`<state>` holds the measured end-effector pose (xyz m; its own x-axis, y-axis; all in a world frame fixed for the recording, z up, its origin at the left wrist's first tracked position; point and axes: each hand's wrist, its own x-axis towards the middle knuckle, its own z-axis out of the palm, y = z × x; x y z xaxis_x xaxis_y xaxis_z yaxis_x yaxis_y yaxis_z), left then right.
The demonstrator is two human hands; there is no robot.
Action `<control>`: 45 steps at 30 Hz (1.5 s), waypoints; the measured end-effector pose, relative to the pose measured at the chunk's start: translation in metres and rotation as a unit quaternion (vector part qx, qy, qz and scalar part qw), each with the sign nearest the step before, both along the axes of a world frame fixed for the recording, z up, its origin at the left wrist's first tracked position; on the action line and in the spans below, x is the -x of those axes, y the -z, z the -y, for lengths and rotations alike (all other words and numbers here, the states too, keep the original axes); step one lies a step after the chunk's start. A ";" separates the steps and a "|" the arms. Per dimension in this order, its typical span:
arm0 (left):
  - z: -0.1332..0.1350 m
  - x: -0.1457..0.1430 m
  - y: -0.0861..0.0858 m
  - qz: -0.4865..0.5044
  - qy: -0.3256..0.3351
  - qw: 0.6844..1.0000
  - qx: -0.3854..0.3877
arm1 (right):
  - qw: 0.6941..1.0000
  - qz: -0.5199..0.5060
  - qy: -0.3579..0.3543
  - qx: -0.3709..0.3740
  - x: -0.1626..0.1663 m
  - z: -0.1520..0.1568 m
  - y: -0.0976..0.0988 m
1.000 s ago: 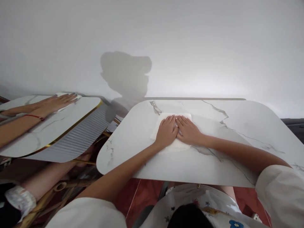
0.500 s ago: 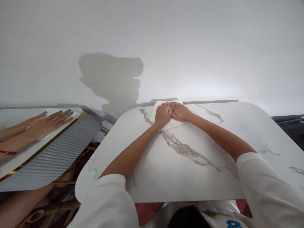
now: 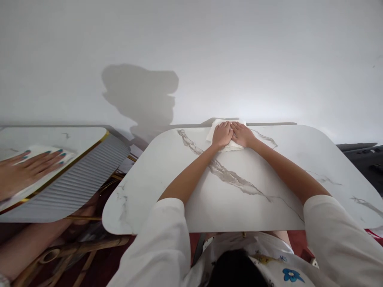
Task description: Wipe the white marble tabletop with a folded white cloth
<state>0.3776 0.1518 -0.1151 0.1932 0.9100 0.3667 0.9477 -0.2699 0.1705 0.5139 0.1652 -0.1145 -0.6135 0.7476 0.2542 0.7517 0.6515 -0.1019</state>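
Note:
A folded white cloth (image 3: 214, 129) lies at the far edge of a white marble-patterned table (image 3: 239, 207), close to the wall. My left hand (image 3: 223, 134) and my right hand (image 3: 243, 134) lie side by side on top of it, palms down, fingers stretched out flat and touching each other. Most of the cloth is covered by the hands; its left corner and near fringe show. Both my arms reach straight across the tabletop in white short sleeves.
A second marble table with a gold rim (image 3: 74, 159) stands at the left. Another person's hand (image 3: 26, 169) with teal nails presses a white cloth (image 3: 36, 151) flat there. A plain white wall (image 3: 239, 59) rises right behind both tables. Wooden chair legs (image 3: 60, 255) show below.
My hands pushed the cloth from the table's middle out to the far edge, then slid it a little to the right. The other person's hand drew back to the left on its table.

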 end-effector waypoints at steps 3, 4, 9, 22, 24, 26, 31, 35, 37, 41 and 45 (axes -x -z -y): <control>0.020 -0.001 0.001 0.007 0.000 1.000 0.012 | 1.000 0.001 -0.004 0.005 -0.004 0.022 0.000; 0.029 -0.001 0.000 0.010 0.000 1.000 0.017 | 1.000 0.002 -0.010 0.007 -0.005 0.030 0.000; 0.080 -0.002 -0.001 0.015 -0.003 0.999 0.029 | 0.999 0.006 -0.038 0.004 -0.008 0.076 0.000; 0.239 -0.009 -0.010 -0.046 -0.022 0.997 0.058 | 0.994 -0.013 -0.107 -0.007 -0.019 0.223 -0.010; 0.262 -0.017 -0.013 -0.063 -0.015 0.996 0.067 | 0.993 -0.020 -0.120 -0.006 -0.029 0.244 -0.011; 0.279 -0.026 -0.016 -0.073 0.003 0.994 0.078 | 0.992 -0.029 -0.124 -0.006 -0.044 0.261 -0.012; 0.286 -0.055 -0.019 -0.065 0.072 0.990 0.102 | 0.995 -0.030 -0.095 -0.009 -0.088 0.278 -0.011; 0.261 -0.079 -0.019 -0.043 0.119 0.984 0.127 | 0.998 -0.013 -0.055 -0.019 -0.113 0.264 -0.010; 0.243 -0.088 -0.018 -0.031 0.127 0.983 0.128 | 0.999 -0.001 -0.036 -0.019 -0.119 0.248 -0.010; 0.199 -0.095 -0.011 -0.004 0.105 0.988 0.116 | 1.000 0.019 -0.006 0.019 -0.115 0.200 -0.009; 0.140 -0.087 -0.004 0.040 0.083 0.992 0.086 | 0.998 0.006 0.029 0.053 -0.096 0.144 -0.006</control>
<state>0.4649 0.0122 -0.1116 0.3227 0.9184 0.2289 0.8739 -0.3820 0.3006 0.6099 0.0212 -0.1086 -0.5702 0.8050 0.1639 0.7900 0.5920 -0.1593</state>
